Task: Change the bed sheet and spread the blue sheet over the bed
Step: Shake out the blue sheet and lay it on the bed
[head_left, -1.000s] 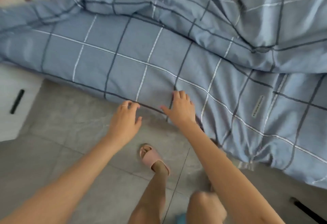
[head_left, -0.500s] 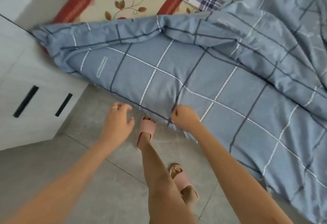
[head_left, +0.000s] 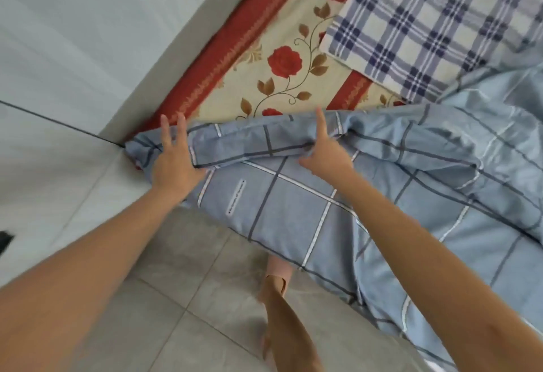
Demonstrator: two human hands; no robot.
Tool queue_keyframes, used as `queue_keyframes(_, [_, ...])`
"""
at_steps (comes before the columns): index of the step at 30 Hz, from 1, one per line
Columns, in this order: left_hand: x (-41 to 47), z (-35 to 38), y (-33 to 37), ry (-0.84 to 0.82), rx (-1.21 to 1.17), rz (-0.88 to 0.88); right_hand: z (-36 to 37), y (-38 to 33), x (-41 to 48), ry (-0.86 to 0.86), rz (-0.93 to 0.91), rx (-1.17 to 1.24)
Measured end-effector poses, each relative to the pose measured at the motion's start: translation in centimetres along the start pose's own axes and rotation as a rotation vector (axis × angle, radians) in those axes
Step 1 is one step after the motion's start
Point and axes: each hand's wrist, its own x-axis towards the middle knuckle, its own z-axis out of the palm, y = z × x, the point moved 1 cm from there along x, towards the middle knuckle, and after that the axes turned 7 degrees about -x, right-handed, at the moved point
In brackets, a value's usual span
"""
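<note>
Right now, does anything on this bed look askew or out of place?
Yes. The blue sheet has its top edge rolled back on itself near the corner, at the left hand and right hand, leaving the floral sheet and plaid pillow uncovered. It is rumpled further right.

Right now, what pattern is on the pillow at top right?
Navy-and-cream plaid; the pillow shows best in the head view, beyond the blue sheet.

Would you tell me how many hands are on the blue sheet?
2. The left hand rests flat on the sheet at its folded edge near the corner; the right hand holds that fold further right.
</note>
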Motion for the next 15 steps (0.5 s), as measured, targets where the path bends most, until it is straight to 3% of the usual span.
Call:
queue_keyframes(2, [1.7,-0.9,-2.1,-0.1,-0.044,-0.063,0.4,-1.8,2.6,-0.035,0.078,-0.073])
queue_keyframes(4, [2.4,-1.0,-3.1,-0.1,0.03,-0.097,0.7,-2.5,3.9,-0.004,0.133,-0.073])
queue_keyframes(10, [3.7,-2.7,-4.4,0.233,-0.09,-0.1,-1.8,-6.3,5.4,0.318,-0.012,0.187])
queue_keyframes(15, [3.8,-3.5,-7.5,0.129,-0.279,-0.088,-1.8,-9.8,9.6,0.198,-0.028,0.205])
